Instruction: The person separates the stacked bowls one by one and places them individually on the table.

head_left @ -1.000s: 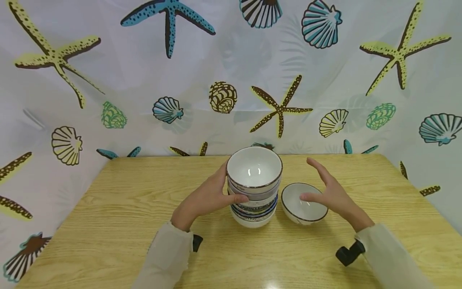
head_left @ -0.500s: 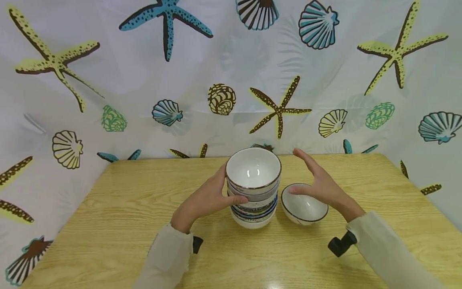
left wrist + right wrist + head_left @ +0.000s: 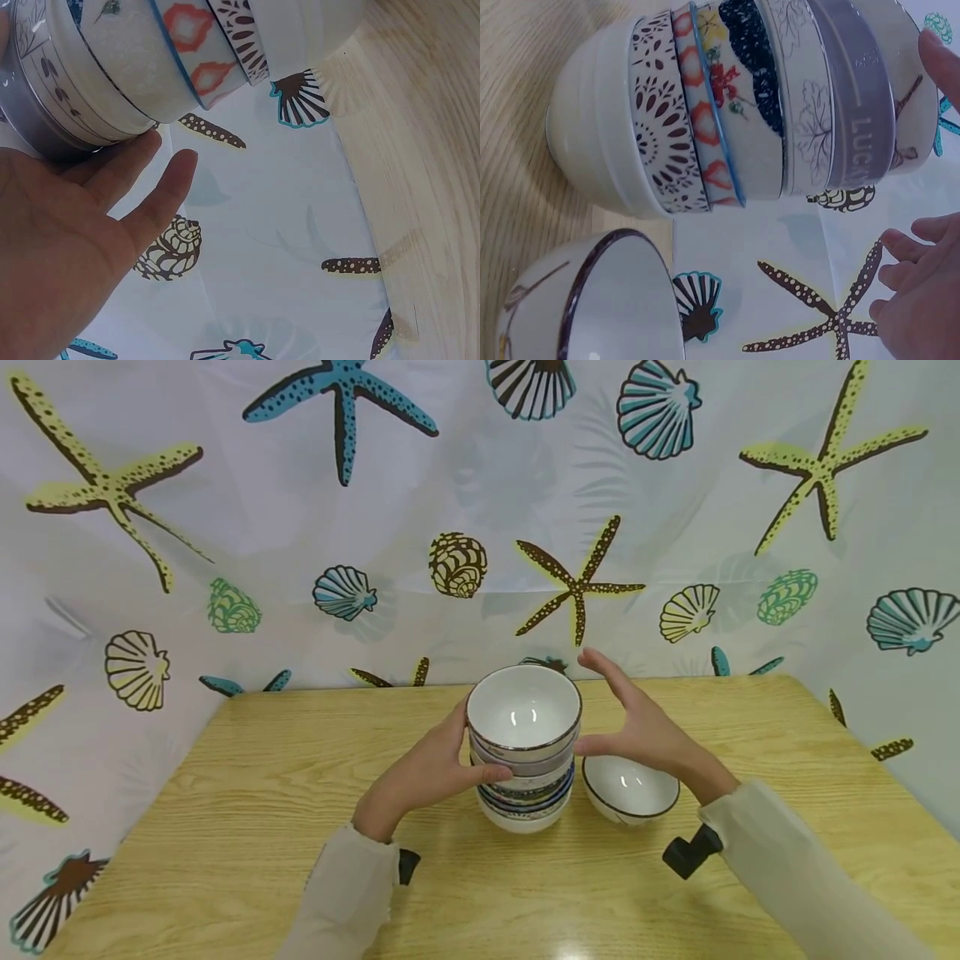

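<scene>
Several nested bowls form a tall stack (image 3: 525, 793), a white dark-rimmed bowl (image 3: 523, 710) on top. On its left side my left hand (image 3: 416, 778) grips the upper bowls, thumb across the front; the left wrist view shows this hand (image 3: 67, 240) with some fingers against the lower edge of a bowl. My right hand (image 3: 652, 732) is spread at the stack's right, thumb tip close to the upper bowls; whether it touches them I cannot tell. The right wrist view shows patterned bands on the stack (image 3: 750, 105) and fingers of the right hand (image 3: 924, 296) off it.
A single white bowl (image 3: 632, 793) with a dark rim stands upright just right of the stack, partly beneath my right hand. The wooden table (image 3: 247, 827) runs back to a white cloth (image 3: 285, 527) printed with shells and starfish.
My right hand has moved left, from over the single bowl to beside the stack. My left hand keeps its grip, and the bowls have not visibly moved.
</scene>
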`<state>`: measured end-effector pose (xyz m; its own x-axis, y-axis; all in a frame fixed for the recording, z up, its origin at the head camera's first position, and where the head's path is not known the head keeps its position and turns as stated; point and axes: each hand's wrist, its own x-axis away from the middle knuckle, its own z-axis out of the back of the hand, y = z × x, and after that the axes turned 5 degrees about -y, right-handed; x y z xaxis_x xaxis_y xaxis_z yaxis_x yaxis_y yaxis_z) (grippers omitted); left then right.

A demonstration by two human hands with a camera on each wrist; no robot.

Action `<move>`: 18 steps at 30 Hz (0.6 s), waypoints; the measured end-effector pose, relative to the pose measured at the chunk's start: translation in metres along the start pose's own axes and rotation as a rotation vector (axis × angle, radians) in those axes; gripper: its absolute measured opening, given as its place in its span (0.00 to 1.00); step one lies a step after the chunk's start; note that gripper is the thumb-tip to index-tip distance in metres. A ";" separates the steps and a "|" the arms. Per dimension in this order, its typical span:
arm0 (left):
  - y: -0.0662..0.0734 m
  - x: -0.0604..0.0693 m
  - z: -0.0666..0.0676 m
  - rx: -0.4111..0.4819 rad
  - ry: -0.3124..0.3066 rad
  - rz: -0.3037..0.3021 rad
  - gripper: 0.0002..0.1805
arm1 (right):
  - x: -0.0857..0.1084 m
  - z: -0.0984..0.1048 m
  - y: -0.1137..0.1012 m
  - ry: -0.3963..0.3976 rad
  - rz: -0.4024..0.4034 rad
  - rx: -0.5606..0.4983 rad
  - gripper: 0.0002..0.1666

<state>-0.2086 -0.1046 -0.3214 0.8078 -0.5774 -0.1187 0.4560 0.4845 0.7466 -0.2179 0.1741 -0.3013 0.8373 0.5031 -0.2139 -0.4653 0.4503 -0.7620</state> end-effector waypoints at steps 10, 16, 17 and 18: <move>-0.003 -0.001 0.001 0.020 -0.001 -0.026 0.58 | -0.012 -0.008 -0.012 -0.058 0.042 -0.039 0.72; -0.002 -0.001 0.000 0.008 -0.004 0.000 0.59 | -0.016 -0.013 -0.014 -0.092 0.047 -0.067 0.74; -0.002 -0.001 0.000 0.007 -0.005 0.003 0.59 | -0.017 -0.014 -0.015 -0.096 0.046 -0.070 0.75; -0.002 -0.001 0.000 0.005 -0.006 0.003 0.59 | -0.018 -0.014 -0.015 -0.100 0.043 -0.077 0.75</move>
<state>-0.2107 -0.1049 -0.3225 0.8068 -0.5800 -0.1129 0.4519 0.4825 0.7503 -0.2216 0.1481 -0.2945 0.7824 0.5935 -0.1886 -0.4739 0.3708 -0.7987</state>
